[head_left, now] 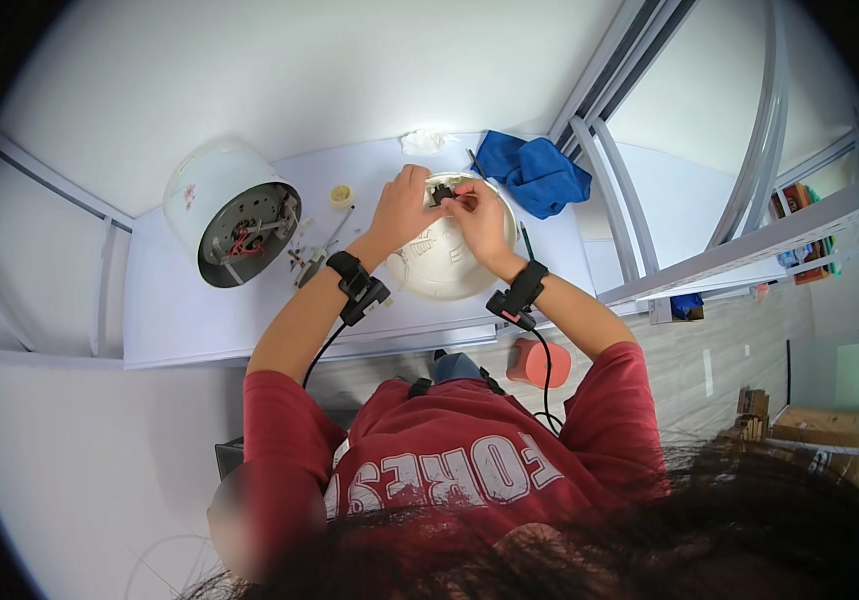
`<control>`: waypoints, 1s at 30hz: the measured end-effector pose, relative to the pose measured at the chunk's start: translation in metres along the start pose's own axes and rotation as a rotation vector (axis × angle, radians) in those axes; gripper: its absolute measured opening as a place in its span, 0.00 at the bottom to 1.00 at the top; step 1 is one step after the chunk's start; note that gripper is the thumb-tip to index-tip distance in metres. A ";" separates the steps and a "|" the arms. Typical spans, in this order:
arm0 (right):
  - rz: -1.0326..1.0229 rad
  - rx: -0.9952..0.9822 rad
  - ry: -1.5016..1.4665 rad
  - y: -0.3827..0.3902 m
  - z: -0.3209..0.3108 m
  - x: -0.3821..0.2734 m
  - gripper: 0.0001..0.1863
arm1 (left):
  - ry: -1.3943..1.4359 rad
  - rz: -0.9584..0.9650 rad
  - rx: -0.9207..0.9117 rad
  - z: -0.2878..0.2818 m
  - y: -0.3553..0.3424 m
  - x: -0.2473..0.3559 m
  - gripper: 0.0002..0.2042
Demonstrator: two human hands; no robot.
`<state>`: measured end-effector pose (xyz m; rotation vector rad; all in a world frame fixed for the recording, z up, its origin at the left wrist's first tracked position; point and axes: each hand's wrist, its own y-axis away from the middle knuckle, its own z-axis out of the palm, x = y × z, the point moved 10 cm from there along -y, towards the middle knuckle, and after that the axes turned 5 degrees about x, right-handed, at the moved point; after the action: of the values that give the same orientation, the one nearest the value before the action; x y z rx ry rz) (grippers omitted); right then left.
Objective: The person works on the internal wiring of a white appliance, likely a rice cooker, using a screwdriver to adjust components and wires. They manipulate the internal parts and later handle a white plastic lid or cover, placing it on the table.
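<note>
A round cream plastic base (445,270) lies on the table in front of me, its ribbed inside facing up. Toward its far edge sits a small black block-shaped part (441,194). My left hand (402,208) is closed against the left side of this part, its fingers curled over the base's rim. From the right, my right hand (481,215) pinches with thumb and forefinger close beside the part; whatever is between those fingertips is too small to make out. Both wrists wear black strapped devices.
At left a white appliance body (200,195) lies on its side, red wires showing in its open bottom. Nearby are a small yellow round container (341,195), a grey tool (325,250) and loose small parts. A blue cloth (535,175) and white tissue (423,142) lie behind.
</note>
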<state>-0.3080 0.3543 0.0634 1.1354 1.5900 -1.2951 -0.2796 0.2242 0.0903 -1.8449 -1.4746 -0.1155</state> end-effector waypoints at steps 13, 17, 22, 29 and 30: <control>-0.057 -0.112 0.006 0.001 0.007 -0.014 0.18 | 0.032 -0.073 -0.064 -0.002 0.002 -0.003 0.23; -0.491 -0.182 0.503 0.007 0.009 -0.063 0.22 | 0.026 -0.088 -0.059 -0.007 0.003 -0.002 0.22; -0.713 -0.151 0.779 0.006 0.007 -0.099 0.25 | 0.037 -0.025 -0.016 -0.011 0.002 0.006 0.21; -0.940 -0.312 0.689 0.010 0.019 -0.102 0.26 | 0.017 -0.006 0.006 -0.012 0.001 0.010 0.19; -0.958 -0.322 0.695 0.012 0.021 -0.102 0.27 | 0.011 -0.001 0.023 -0.013 0.001 0.010 0.19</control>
<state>-0.2656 0.3181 0.1523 0.6203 2.9667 -1.1373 -0.2707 0.2244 0.1043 -1.8228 -1.4638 -0.1085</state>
